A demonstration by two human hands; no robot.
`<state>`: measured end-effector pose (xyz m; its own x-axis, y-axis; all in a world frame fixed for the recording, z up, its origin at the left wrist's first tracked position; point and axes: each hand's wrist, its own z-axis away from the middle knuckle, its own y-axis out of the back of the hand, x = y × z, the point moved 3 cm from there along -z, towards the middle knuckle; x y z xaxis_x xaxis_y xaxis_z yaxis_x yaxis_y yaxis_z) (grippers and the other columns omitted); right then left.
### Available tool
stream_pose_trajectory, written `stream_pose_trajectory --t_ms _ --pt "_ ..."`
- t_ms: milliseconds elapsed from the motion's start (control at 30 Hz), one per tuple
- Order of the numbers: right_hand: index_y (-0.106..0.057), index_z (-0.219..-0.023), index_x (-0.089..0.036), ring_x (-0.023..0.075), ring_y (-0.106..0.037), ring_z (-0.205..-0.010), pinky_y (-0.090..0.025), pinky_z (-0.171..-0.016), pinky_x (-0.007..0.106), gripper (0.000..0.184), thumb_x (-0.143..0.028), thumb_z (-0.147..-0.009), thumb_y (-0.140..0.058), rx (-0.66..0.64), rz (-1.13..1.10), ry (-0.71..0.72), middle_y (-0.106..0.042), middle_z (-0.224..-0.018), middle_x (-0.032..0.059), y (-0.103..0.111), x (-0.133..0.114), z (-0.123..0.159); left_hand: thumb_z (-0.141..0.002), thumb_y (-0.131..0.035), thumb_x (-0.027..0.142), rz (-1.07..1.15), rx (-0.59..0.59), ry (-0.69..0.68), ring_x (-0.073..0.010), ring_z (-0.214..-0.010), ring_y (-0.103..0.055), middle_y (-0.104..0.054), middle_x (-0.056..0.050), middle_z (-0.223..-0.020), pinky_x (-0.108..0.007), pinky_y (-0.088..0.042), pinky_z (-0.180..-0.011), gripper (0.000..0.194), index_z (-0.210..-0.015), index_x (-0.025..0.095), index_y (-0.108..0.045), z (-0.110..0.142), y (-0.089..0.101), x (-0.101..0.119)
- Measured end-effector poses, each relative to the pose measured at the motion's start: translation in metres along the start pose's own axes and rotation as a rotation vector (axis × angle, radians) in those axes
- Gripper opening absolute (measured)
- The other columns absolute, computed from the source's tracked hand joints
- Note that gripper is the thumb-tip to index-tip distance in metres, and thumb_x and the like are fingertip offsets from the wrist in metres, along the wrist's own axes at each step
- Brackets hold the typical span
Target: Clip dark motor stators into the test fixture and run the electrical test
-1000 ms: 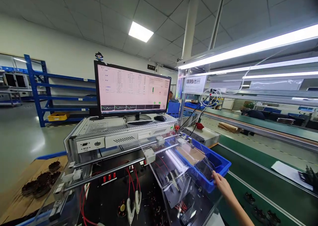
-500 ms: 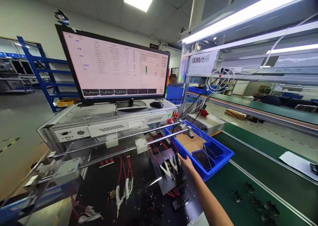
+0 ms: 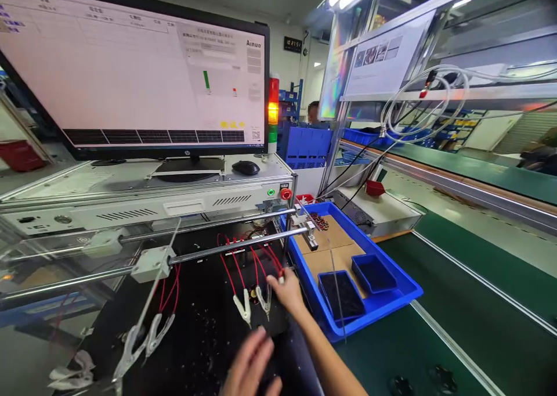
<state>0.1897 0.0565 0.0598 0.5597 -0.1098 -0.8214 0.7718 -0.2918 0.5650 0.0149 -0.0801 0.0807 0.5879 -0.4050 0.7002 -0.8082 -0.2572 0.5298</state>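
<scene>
My right hand (image 3: 286, 293) reaches over the black test plate (image 3: 204, 332), fingers pinched on a white clip (image 3: 281, 279) at the end of a red wire. Two more white clips (image 3: 243, 308) on red wires (image 3: 226, 265) hang just left of it. My left hand (image 3: 251, 366) hovers low over the plate's near edge, blurred, with fingers stretched out and nothing in them. A blue tray (image 3: 391, 294) lies just right of my right hand.
A large monitor (image 3: 130, 71) stands on a grey tester box (image 3: 143, 201) with a mouse (image 3: 246, 167) and a red button (image 3: 285, 193). A clear sliding cover (image 3: 65, 268) sits at the left on two rails. A green conveyor belt (image 3: 456, 303) runs on the right.
The clear cover has slid left off the plate. My right hand moved from the cover's edge down to the clips. My left hand has come into view. The view has moved closer.
</scene>
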Motion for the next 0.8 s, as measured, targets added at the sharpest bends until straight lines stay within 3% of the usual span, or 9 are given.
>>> stream_pose_trajectory --t_ms 67,100,133,200,300,400,633,733,800 --pt "-0.047 -0.079 -0.019 0.0181 -0.055 -0.068 -0.04 -0.06 0.026 0.03 -0.042 -0.067 -0.062 -0.058 0.044 0.037 -0.058 -0.077 0.0031 -0.001 -0.014 0.012 -0.074 -0.057 0.046 0.068 0.08 0.195 -0.0298 -0.124 -0.035 -0.036 -0.012 -0.134 -0.049 -0.033 -0.103 0.062 -0.129 0.024 -0.036 -0.03 -0.018 -0.008" --pt "-0.047 -0.082 -0.019 0.0193 -0.057 -0.072 -0.041 -0.063 0.027 0.031 -0.04 -0.067 -0.063 -0.082 0.07 0.034 -0.059 -0.081 0.0044 -0.003 -0.019 0.016 -0.07 -0.059 0.048 0.1 0.19 0.356 -0.0321 -0.126 -0.032 -0.033 -0.015 -0.134 -0.053 -0.031 -0.103 0.073 -0.131 0.02 -0.03 -0.044 -0.024 -0.019" --pt "-0.046 -0.086 -0.018 0.0205 -0.058 -0.076 -0.042 -0.065 0.029 0.032 -0.038 -0.067 -0.063 -0.104 0.091 0.027 -0.059 -0.085 0.0056 -0.005 -0.024 0.019 -0.068 -0.061 0.05 0.162 0.259 0.522 -0.0332 -0.124 -0.034 -0.036 -0.018 -0.131 -0.054 -0.032 -0.1 0.08 -0.132 0.018 -0.027 -0.056 -0.031 -0.031" --pt "-0.044 -0.091 -0.018 0.0223 -0.059 -0.081 -0.044 -0.069 0.031 0.03 -0.034 -0.071 -0.059 -0.139 0.119 0.015 -0.058 -0.09 0.0075 -0.008 -0.03 0.021 -0.063 -0.065 0.049 0.369 0.325 0.657 -0.0283 -0.109 -0.05 -0.049 -0.014 -0.113 -0.048 -0.043 -0.09 0.082 -0.13 0.018 -0.028 -0.075 -0.045 -0.054" --pt "-0.042 -0.097 -0.016 0.0243 -0.06 -0.085 -0.046 -0.071 0.034 0.031 -0.034 -0.075 -0.055 -0.182 0.134 0.061 -0.058 -0.094 0.0097 -0.012 -0.036 0.021 -0.054 -0.074 0.04 0.497 0.378 0.616 -0.0144 -0.071 -0.057 -0.053 0.001 -0.077 -0.029 -0.049 -0.066 0.077 -0.119 0.019 -0.037 -0.089 -0.056 -0.073" --pt "-0.04 -0.104 -0.014 0.0264 -0.059 -0.09 -0.047 -0.074 0.036 0.04 -0.031 -0.072 -0.06 -0.214 0.174 0.134 -0.056 -0.099 0.0122 -0.015 -0.041 0.023 -0.051 -0.077 0.037 0.372 0.448 0.565 -0.0087 -0.057 -0.048 -0.045 0.008 -0.066 -0.021 -0.041 -0.055 0.077 -0.115 0.02 -0.036 -0.09 -0.054 -0.082" --pt "-0.04 -0.105 -0.013 0.0278 -0.06 -0.083 -0.048 -0.07 0.037 0.04 -0.028 -0.072 -0.055 -0.326 0.201 0.149 -0.059 -0.096 0.0131 -0.01 -0.043 0.013 -0.071 -0.055 0.042 0.166 0.299 0.484 -0.0096 -0.048 -0.047 -0.047 0.005 -0.074 -0.024 -0.042 -0.046 0.06 -0.121 0.023 -0.029 -0.099 -0.044 -0.095" --pt "-0.042 -0.103 -0.015 0.0258 -0.06 -0.08 -0.047 -0.068 0.036 0.035 -0.026 -0.072 -0.052 -0.262 0.214 0.068 -0.06 -0.091 0.0096 0.011 -0.028 -0.005 -0.07 -0.056 0.042 0.124 0.256 0.52 -0.0101 -0.047 -0.046 -0.047 0.005 -0.071 -0.025 -0.043 -0.046 0.064 -0.123 0.022 -0.028 -0.098 -0.039 -0.091" --pt "-0.041 -0.112 -0.014 0.0263 -0.057 -0.091 -0.045 -0.076 0.038 0.045 -0.018 -0.07 -0.052 -0.152 0.267 0.038 -0.058 -0.101 0.0123 0.026 -0.017 -0.015 -0.066 -0.06 0.045 0.091 0.217 0.529 -0.012 -0.052 -0.049 -0.047 0.005 -0.072 -0.027 -0.046 -0.05 0.071 -0.125 0.021 -0.028 -0.092 -0.038 -0.085"
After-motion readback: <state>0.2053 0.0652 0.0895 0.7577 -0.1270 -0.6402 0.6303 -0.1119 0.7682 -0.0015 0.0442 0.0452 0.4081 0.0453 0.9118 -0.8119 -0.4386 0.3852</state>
